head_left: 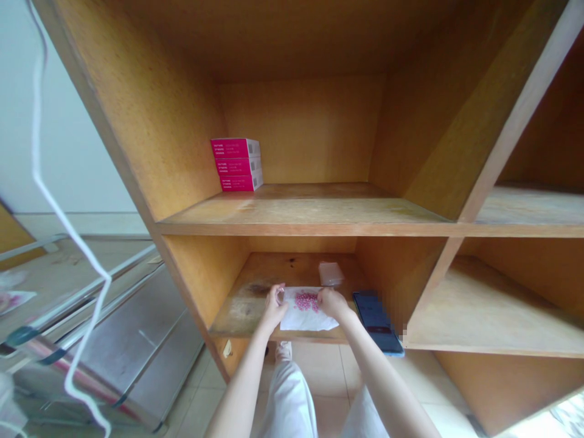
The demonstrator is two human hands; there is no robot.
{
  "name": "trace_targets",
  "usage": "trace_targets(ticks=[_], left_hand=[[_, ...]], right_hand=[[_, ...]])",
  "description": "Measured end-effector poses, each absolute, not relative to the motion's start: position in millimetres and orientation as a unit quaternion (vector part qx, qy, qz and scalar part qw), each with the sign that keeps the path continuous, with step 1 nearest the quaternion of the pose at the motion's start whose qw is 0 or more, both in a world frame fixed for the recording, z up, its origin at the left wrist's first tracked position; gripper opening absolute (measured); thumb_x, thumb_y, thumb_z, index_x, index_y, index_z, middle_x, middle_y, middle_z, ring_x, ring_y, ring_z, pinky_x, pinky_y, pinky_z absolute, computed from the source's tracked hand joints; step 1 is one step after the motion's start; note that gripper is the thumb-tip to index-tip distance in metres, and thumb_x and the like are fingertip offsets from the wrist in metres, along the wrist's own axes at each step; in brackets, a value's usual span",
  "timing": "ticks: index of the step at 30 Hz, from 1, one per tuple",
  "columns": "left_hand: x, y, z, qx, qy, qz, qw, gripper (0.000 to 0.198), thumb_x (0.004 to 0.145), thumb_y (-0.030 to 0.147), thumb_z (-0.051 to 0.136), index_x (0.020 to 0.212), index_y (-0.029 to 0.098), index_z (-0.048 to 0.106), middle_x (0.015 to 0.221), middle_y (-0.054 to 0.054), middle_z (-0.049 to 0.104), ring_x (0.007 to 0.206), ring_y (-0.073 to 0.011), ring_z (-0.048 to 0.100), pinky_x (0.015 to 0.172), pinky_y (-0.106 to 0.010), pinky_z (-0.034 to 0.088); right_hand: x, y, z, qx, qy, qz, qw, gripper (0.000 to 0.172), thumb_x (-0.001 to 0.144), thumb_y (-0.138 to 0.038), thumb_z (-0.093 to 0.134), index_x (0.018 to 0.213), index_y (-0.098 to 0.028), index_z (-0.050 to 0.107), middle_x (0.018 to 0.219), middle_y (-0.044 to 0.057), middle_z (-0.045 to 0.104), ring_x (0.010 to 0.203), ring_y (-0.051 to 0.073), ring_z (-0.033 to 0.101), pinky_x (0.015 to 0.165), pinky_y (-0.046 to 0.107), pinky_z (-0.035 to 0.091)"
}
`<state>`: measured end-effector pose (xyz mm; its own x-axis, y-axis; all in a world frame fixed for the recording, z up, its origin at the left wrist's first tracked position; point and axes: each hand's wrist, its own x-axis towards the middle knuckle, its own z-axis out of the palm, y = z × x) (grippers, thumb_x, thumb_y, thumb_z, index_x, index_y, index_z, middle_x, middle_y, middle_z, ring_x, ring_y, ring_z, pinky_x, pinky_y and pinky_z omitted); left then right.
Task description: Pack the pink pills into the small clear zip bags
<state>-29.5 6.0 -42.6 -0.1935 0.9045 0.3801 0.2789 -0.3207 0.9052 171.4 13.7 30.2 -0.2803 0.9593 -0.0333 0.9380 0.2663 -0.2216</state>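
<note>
**Left hand** and **right hand**: fingers together, pinching opposite edges of a crinkled white paper sheet. Smooth pink beads lie between the fingers; the sheet rests on a worn wooden shelf.

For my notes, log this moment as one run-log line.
Left hand: on white paper sheet | Right hand: on same sheet | Between hands: pink beads | Beside: phone
</note>
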Motion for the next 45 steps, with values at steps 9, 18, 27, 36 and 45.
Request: trace_targets(ticks=[9, 18, 27, 36, 45], left_hand=[[-31, 6, -44, 0.586, 0.510, 0.570, 0.267, 0.046, 0.058, 0.002, 0.053, 0.100, 0.020, 0.048, 0.111, -0.007, 0.053, 0.102, -0.0181, 0.050, 0.092, -0.037, 0.034], [-30, 5, -43, 0.583, 0.509, 0.571, 0.274, 0.045, 0.059, 0.002, 0.052, 0.100, 0.019, 0.048, 0.111, -0.007, 0.053, 0.102, -0.0181, 0.050, 0.092, -0.037, 0.033], [-30, 7, -44, 0.577, 0.508, 0.576, 0.278, 0.046, 0.058, 0.002, 0.052, 0.100, 0.019, 0.048, 0.110, -0.007, 0.054, 0.101, -0.0180, 0.051, 0.091, -0.036, 0.034], [-31, 7, -44, 0.577, 0.508, 0.575, 0.279, 0.046, 0.058, 0.002, 0.053, 0.100, 0.019, 0.049, 0.107, -0.006, 0.054, 0.101, -0.0182, 0.051, 0.091, -0.036, 0.034], [-31, 8, -47, 0.580, 0.508, 0.575, 0.274, 0.047, 0.058, 0.002, 0.052, 0.101, 0.019, 0.049, 0.109, -0.007, 0.054, 0.102, -0.0182, 0.050, 0.092, -0.037, 0.034]], right_hand=[[170, 13, 23, -0.601, -0.790, 0.099, 0.069, 0.022, 0.072, -0.011, 0.046, 0.080, -0.012, 0.067, 0.082, 0.016, 0.067, 0.080, 0.024, 0.064, 0.062, 0.025, 0.044], [166, 22, 14, -0.626, -0.760, 0.152, 0.086, 0.022, 0.069, -0.013, 0.048, 0.079, -0.010, 0.067, 0.082, 0.017, 0.067, 0.080, 0.022, 0.064, 0.060, 0.022, 0.040], [171, 32, 2, -0.634, -0.735, 0.202, 0.135, 0.018, 0.071, -0.015, 0.049, 0.068, -0.011, 0.066, 0.071, 0.013, 0.067, 0.064, 0.017, 0.060, 0.049, 0.021, 0.031], [171, 32, 0, -0.634, -0.726, 0.215, 0.154, 0.016, 0.069, -0.010, 0.048, 0.068, -0.011, 0.065, 0.071, 0.011, 0.067, 0.061, 0.014, 0.058, 0.046, 0.020, 0.028], [172, 30, 11, -0.623, -0.689, 0.242, 0.280, 0.010, 0.068, -0.015, 0.053, 0.064, -0.013, 0.062, 0.069, 0.008, 0.066, 0.062, 0.014, 0.058, 0.050, 0.019, 0.033]])
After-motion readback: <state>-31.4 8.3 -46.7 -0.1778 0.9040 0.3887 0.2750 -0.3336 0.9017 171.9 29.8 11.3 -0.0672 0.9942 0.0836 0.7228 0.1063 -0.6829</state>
